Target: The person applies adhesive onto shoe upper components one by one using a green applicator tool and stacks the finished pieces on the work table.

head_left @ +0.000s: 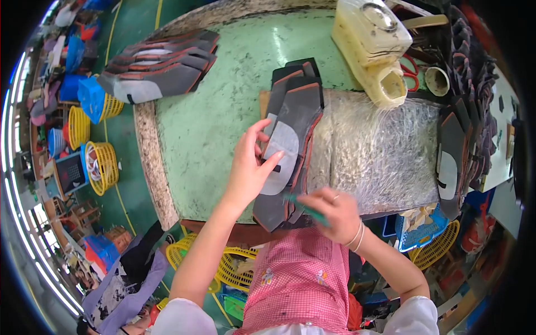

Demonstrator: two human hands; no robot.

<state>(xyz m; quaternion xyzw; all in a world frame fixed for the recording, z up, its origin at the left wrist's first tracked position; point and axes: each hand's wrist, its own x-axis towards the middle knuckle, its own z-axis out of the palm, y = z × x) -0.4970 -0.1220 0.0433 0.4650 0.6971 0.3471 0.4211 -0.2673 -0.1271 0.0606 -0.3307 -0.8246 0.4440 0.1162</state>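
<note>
So the left hand (248,170) is loosely spread on the top dark cut piece (301,117) of a small overlapping stack at the near middle of the green tabletop (209,134). Its thumb lies over the grey patch (283,142) and the fingers sit by the left edge, partly tucked out of sight, so can't tell if any go underneath. The right hand (335,215) is curled round a teal tool (315,215) just beside the stack's near end; it's blurry and mostly covered by fingers, so I can't make out its tip or whether it touches anything. Lower pieces barely peek out, no way to count them. Right of the stack there's a slab in crinkly clear wrap (385,148), whatever's inside is hard to make out. Past that, a yellowish jug (368,50) partly blocks some red-handled scissors (411,72), and the jug's top is cut off by the frame.
</note>
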